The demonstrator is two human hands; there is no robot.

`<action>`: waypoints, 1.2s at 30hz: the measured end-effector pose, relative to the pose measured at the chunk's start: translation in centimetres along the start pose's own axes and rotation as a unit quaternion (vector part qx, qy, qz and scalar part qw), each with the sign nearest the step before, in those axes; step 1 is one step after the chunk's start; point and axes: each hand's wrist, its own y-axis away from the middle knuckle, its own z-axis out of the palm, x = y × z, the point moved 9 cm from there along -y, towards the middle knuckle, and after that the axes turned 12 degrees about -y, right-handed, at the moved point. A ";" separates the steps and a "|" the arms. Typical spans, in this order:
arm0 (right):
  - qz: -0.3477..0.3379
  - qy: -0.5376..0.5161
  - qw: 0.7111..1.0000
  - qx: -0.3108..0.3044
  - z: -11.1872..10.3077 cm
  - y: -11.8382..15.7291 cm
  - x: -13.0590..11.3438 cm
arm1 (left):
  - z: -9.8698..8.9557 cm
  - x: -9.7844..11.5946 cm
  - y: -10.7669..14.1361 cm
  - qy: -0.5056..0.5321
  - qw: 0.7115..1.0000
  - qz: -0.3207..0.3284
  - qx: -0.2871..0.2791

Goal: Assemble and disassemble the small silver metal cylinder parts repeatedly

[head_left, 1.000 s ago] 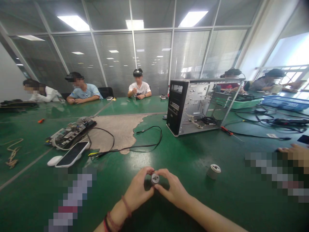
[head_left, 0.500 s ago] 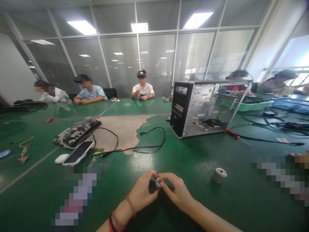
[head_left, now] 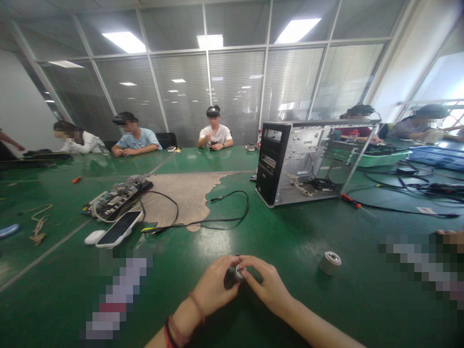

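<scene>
A small round metal part [head_left: 239, 273] with a pale top is held between my two hands, low in the middle of the view. My left hand [head_left: 218, 285] wraps round its left side with thumb and fingers. From the right, my right hand [head_left: 266, 284] has its thumb and index finger pressed on the part's top and edge. The fingers hide most of the part. To the right, a similar grey metal cylinder [head_left: 330, 264] stands on the green table [head_left: 297, 309].
An open computer case [head_left: 270, 164] stands beyond, with an orange screwdriver [head_left: 351, 201] beside it. At left lie a circuit board assembly [head_left: 118, 198], a phone [head_left: 119, 228] and a black cable [head_left: 224, 221]. A person's hand [head_left: 451, 239] shows at the right edge. Other people sit across the table.
My right thumb and fingers have shifted slightly on the top of the held part. At the far left edge, a person's arm has come into view.
</scene>
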 end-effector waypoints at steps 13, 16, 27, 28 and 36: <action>0.024 0.002 1.000 0.006 0.3 -0.3 -0.4 | -0.1 0.2 -0.3 0.003 1.000 -0.010 -0.026; 0.025 0.002 1.000 0.010 0.3 -0.4 -0.4 | 0.1 0.1 -0.3 -0.018 0.999 -0.017 -0.039; -0.006 -0.017 1.000 0.016 -0.2 -0.7 -1.0 | 0.4 -0.3 -0.2 -0.027 0.998 -0.025 -0.045; -0.006 -0.024 0.999 0.024 -0.6 -0.8 -1.1 | 0.4 -0.4 -0.2 -0.028 0.998 -0.026 -0.047; 0.046 0.046 0.997 0.040 -2.9 -1.3 0.8 | 0.1 -0.4 0.0 -0.016 0.999 -0.029 -0.041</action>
